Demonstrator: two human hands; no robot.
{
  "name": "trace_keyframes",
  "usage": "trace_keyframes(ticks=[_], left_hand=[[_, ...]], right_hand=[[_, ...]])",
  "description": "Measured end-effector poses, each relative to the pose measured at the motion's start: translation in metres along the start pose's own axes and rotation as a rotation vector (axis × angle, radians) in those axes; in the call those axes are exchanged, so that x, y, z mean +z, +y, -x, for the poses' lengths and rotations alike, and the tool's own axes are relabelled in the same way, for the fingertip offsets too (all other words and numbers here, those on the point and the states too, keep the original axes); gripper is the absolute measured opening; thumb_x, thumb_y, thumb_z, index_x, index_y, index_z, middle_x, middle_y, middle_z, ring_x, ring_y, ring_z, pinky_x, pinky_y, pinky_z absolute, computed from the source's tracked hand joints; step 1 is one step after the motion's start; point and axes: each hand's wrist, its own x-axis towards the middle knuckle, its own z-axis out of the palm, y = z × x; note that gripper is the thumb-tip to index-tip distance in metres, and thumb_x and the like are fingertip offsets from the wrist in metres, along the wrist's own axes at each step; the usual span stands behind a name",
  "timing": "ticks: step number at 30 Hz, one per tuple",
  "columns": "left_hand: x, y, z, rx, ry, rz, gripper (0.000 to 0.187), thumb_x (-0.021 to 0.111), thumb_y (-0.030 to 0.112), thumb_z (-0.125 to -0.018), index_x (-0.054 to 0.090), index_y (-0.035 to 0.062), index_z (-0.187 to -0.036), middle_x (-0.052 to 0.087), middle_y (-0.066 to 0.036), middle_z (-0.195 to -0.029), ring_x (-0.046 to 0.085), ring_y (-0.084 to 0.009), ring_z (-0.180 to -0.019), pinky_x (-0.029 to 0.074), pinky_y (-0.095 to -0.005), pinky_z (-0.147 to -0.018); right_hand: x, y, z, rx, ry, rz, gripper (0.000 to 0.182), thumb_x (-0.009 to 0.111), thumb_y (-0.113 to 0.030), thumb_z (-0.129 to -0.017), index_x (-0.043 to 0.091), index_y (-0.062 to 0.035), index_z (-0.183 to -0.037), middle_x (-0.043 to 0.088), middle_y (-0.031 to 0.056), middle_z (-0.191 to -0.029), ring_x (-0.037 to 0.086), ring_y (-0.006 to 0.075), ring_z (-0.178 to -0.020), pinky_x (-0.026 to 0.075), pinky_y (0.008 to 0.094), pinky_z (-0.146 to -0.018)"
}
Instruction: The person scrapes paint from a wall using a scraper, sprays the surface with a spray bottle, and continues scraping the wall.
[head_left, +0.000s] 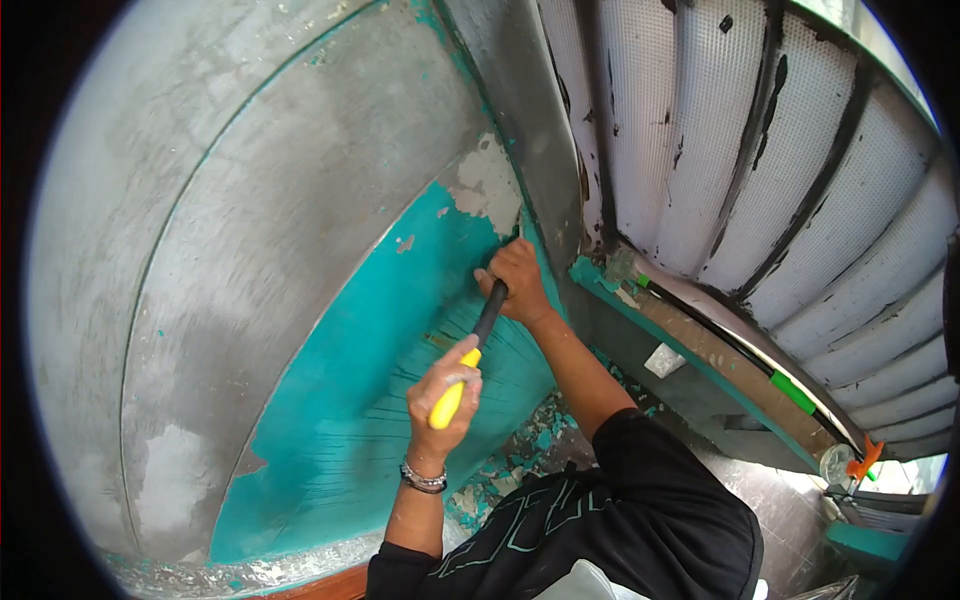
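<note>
My left hand [445, 400] is wrapped round the yellow end of a tool handle [447, 404], with a bracelet on the wrist. Further up, my right hand [515, 278] grips the black part of the same tool close to its working end. That end meets the surface at the border between turquoise paint [350, 340] and a bare beige-grey patch [487, 180]; its tip is mostly hidden by my right hand. Small chips are missing from the turquoise paint near the patch.
Scraped grey metal [250, 210] curves round on the left. Paint flakes [500, 475] lie below my arms. At the right are a turquoise-edged ledge [700, 360], a dark rod with green bands [790, 390], an orange clamp [866, 460] and ribbed white panels [730, 130].
</note>
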Motion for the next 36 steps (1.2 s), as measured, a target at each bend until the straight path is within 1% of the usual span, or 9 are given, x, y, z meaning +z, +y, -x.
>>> trace_keyframes(ticks=[5,11,13,16,21,27,30,34,36], left_hand=[[0.011,0.005,0.028,0.124,0.000,-0.139,0.014,0.068,0.001,-0.081,0.058,0.0042,-0.091,0.063,-0.024,-0.118,0.067,-0.0325,-0.099,0.054,-0.0369,-0.084],[0.018,-0.018,0.066,0.044,0.092,-0.099,0.013,0.067,0.013,-0.088,0.058,0.0044,-0.093,0.061,-0.027,-0.119,0.062,-0.0366,-0.110,0.050,-0.0419,-0.092],[0.018,-0.026,0.075,0.017,0.085,-0.101,0.014,0.067,0.014,-0.088,0.059,0.0043,-0.094,0.061,-0.027,-0.120,0.061,-0.0372,-0.112,0.050,-0.0429,-0.093],[0.015,-0.028,0.084,-0.013,0.042,-0.108,0.019,0.068,0.015,-0.087,0.060,0.0039,-0.101,0.053,-0.027,-0.131,0.058,-0.0363,-0.117,0.048,-0.0422,-0.096],[-0.011,-0.008,0.091,-0.255,-0.501,-0.079,0.060,0.065,0.008,-0.085,0.043,0.0071,-0.141,0.036,-0.024,-0.146,0.058,-0.0326,-0.118,0.046,-0.0357,-0.097],[0.012,0.001,0.083,-0.763,-0.216,0.101,0.057,0.054,0.017,-0.094,0.035,0.0004,-0.145,0.055,-0.018,-0.128,0.060,-0.0185,-0.093,0.050,-0.0306,-0.081],[0.013,-0.029,0.086,-0.315,-0.158,-0.129,0.055,0.051,0.020,-0.096,0.036,-0.0006,-0.145,0.062,-0.013,-0.111,0.056,-0.0117,-0.082,0.048,-0.0254,-0.075],[0.006,-0.031,0.085,-0.204,-0.165,-0.156,0.054,0.051,0.020,-0.097,0.037,-0.0011,-0.144,0.060,-0.006,-0.092,0.050,-0.0071,-0.071,0.044,-0.0225,-0.067],[0.003,-0.025,0.090,-0.382,-0.193,-0.084,0.053,0.050,0.019,-0.097,0.037,-0.0012,-0.144,0.051,0.000,-0.078,0.043,-0.0059,-0.062,0.041,-0.0225,-0.060]], right_hand=[[-0.014,-0.014,0.003,-0.049,-0.161,-0.062,0.026,0.072,-0.006,-0.066,0.046,-0.0082,-0.068,0.047,0.0089,-0.071,0.048,0.0299,-0.069,0.040,0.0416,-0.077],[-0.001,-0.046,0.056,0.424,0.148,0.155,0.054,0.068,-0.009,-0.072,0.046,-0.0068,-0.121,0.054,0.0131,-0.100,0.057,0.0282,-0.093,0.040,0.0421,-0.100],[-0.006,-0.062,0.066,1.244,0.418,-1.180,0.056,0.058,-0.016,-0.086,0.033,-0.0080,-0.136,0.056,0.0095,-0.095,0.060,0.0227,-0.085,0.050,0.0368,-0.082],[0.003,-0.066,0.054,1.378,0.384,-1.131,0.046,0.047,-0.028,-0.098,0.032,-0.0117,-0.139,0.055,0.0061,-0.087,0.057,0.0156,-0.063,0.050,0.0313,-0.056],[0.015,-0.073,0.068,1.353,0.351,-0.953,0.057,0.044,-0.028,-0.100,0.019,-0.0191,-0.150,0.052,0.0049,-0.080,0.046,0.0109,-0.048,0.041,0.0247,-0.043],[0.015,-0.075,0.059,1.283,0.360,-0.877,0.056,0.041,-0.024,-0.101,0.021,-0.0215,-0.153,0.049,0.0028,-0.078,0.043,0.0086,-0.049,0.040,0.0232,-0.043],[0.016,-0.071,0.051,1.286,0.374,-0.850,0.051,0.039,-0.021,-0.101,0.028,-0.0220,-0.151,0.048,0.0019,-0.078,0.043,0.0081,-0.050,0.040,0.0232,-0.044],[0.018,-0.076,0.050,1.316,0.321,-0.796,0.049,0.037,-0.018,-0.101,0.032,-0.0236,-0.150,0.048,0.0018,-0.077,0.042,0.0075,-0.050,0.041,0.0229,-0.044],[0.019,-0.078,0.049,1.316,0.316,-0.782,0.048,0.037,-0.017,-0.101,0.033,-0.0233,-0.149,0.048,0.0017,-0.077,0.042,0.0075,-0.050,0.042,0.0230,-0.044]])
